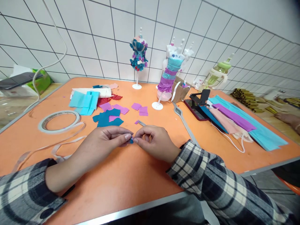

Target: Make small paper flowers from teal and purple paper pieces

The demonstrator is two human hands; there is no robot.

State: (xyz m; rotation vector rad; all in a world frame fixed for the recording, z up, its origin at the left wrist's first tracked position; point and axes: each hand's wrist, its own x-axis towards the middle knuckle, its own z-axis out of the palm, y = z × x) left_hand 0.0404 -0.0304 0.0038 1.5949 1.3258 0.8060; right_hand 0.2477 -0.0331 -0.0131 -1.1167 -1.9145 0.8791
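Near the middle of the orange table (112, 187), a tiny blue paper piece (131, 140) is pinched between both hands. My left hand (110, 138) holds it from the left with thumb and fingers, and my right hand (153, 141) grips its other side with thumb and forefinger. Just beyond the hands lie dark teal paper pieces (105, 118), purple squares (143, 111) and metal tweezers (141, 123) with a purple scrap at the tip. Parts of the piece are hidden by my fingertips.
Behind stand a teal-dressed form (138, 54) and a form wrapped in blue and purple (170, 73). A tape roll (43, 126) and light-blue paper (87, 103) lie left. Right are scissors (185, 123), a phone (195, 110), long paper strips (264, 136) and a bottle (217, 75). Another person's hand (288, 120) shows far right.
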